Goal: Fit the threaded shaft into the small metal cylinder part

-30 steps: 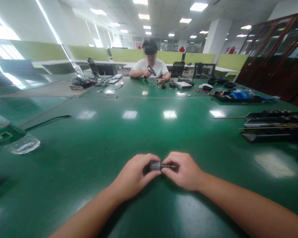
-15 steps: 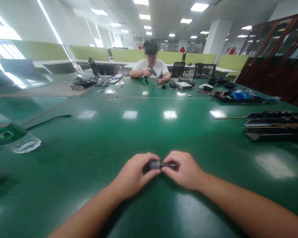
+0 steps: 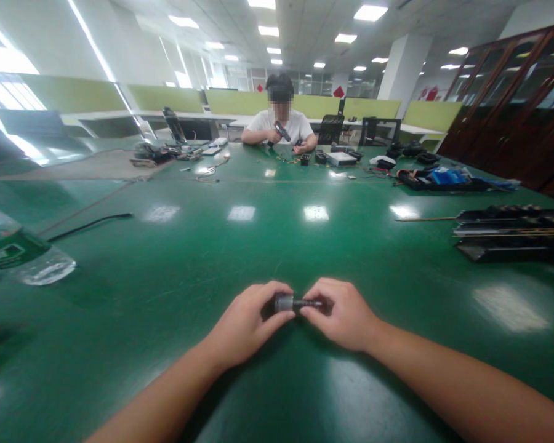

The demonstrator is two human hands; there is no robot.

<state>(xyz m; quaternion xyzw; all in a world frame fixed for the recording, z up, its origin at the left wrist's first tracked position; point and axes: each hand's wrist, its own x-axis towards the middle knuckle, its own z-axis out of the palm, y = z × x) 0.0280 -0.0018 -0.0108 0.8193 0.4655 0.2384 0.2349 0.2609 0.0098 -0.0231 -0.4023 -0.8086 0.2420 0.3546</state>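
Note:
Close in front of me, my left hand [image 3: 245, 325] has its thumb and fingers curled around a small grey cylinder [image 3: 284, 302] that looks like a small motor. A thin dark shaft [image 3: 310, 303] sticks out of its right end, lying sideways and pointing right. My right hand [image 3: 344, 315] pinches around this shaft with thumb and forefinger; its other fingers curl behind. Both hands are low over the green tabletop [image 3: 258, 258]. Where the shaft's far tip ends inside my right hand is hard to make out.
A clear plastic bottle [image 3: 23, 252] lies at the left beside a black cable [image 3: 92, 226]. Black metal profiles with thin rods [image 3: 508, 237] are at the right, a hand at their edge. Across the table a person [image 3: 279, 123] holds a dark power tool [image 3: 282, 131] among loose parts.
My left hand has shifted slightly left with the cylinder, opening a little more gap between the two hands. The black profiles at the right have moved slightly right.

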